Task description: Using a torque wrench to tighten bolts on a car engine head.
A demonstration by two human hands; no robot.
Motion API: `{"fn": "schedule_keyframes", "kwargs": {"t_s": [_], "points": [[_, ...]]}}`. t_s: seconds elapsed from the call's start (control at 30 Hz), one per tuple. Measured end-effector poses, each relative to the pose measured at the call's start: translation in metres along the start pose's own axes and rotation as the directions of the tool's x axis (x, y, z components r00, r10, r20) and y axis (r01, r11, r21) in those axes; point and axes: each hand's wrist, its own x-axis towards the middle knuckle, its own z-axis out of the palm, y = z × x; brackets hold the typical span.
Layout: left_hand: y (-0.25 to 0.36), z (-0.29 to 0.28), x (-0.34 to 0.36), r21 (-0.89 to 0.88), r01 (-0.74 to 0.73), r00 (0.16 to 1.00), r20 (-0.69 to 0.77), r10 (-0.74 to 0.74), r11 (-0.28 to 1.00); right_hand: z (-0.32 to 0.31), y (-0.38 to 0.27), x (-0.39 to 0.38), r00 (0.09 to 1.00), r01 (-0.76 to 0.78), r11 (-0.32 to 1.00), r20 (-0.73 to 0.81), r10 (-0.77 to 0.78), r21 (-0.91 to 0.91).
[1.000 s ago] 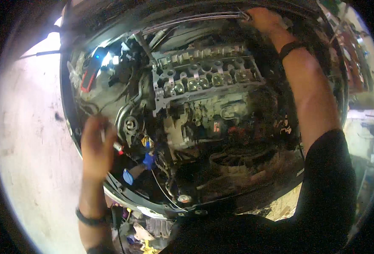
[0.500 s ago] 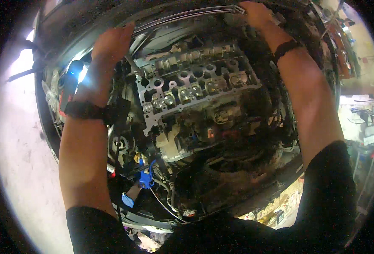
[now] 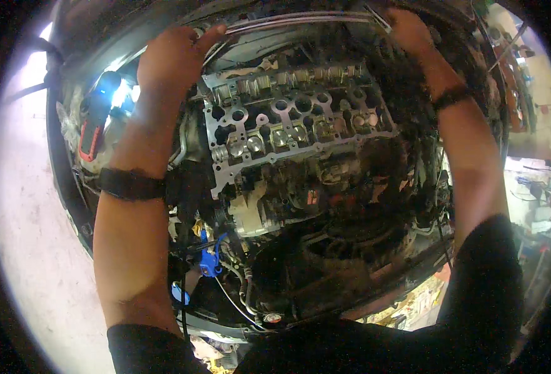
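Observation:
A long, narrow metal bar [image 3: 300, 19] spans the far side of the engine bay, its two bright edges running side by side. My left hand [image 3: 172, 55] is closed around its left end, thumb pointing right. At the other end, a small angled metal end piece [image 3: 378, 19] shows beside my right hand [image 3: 410, 31], whose fingers are curled on the bar and partly hidden. Below and nearer lies an opened engine's cylinder head [image 3: 300, 115], with round bores and shiny parts exposed. Neither hand touches it.
A lit work lamp [image 3: 116, 93] with a red-edged handle [image 3: 89, 140] stands left of my left forearm. Nearer are a blue fitting [image 3: 210, 262], a blue cap [image 3: 180, 293] and dark hoses [image 3: 247, 287]. The car's front edge [image 3: 219, 333] runs close to my body.
Both hands and the bar have shifted slightly right in the picture, and the bar's right end now sits a little lower. My grip on it looks the same.

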Motion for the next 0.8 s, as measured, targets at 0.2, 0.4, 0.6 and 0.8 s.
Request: {"fn": "schedule_keyframes", "kwargs": {"t_s": [0.2, 0.4, 0.6, 0.8], "points": [[-0.039, 0.031, 0.018, -0.144, -0.089, 0.996, -0.021, 0.087, 0.986, -0.089, -0.027, -0.113, 0.911, 0.009, 0.997, 0.41, -0.039, 0.075], [-0.064, 0.047, 0.029, -0.183, -0.241, 0.97, -0.09, 0.227, 0.953, -0.116, -0.027, -0.164, 0.729, -0.276, 0.825, 0.667, -0.156, 0.494], [-0.054, 0.048, 0.032, -0.24, -0.19, 0.979, -0.116, 0.166, 0.952, -0.08, 0.027, -0.16, 0.322, -0.922, 0.061, 0.842, -0.432, 0.383], [-0.049, 0.043, 0.017, -0.274, -0.108, 0.993, -0.074, 0.091, 0.956, -0.072, -0.006, -0.217, 0.42, -0.889, -0.439, 0.61, -0.672, 0.128]]}}
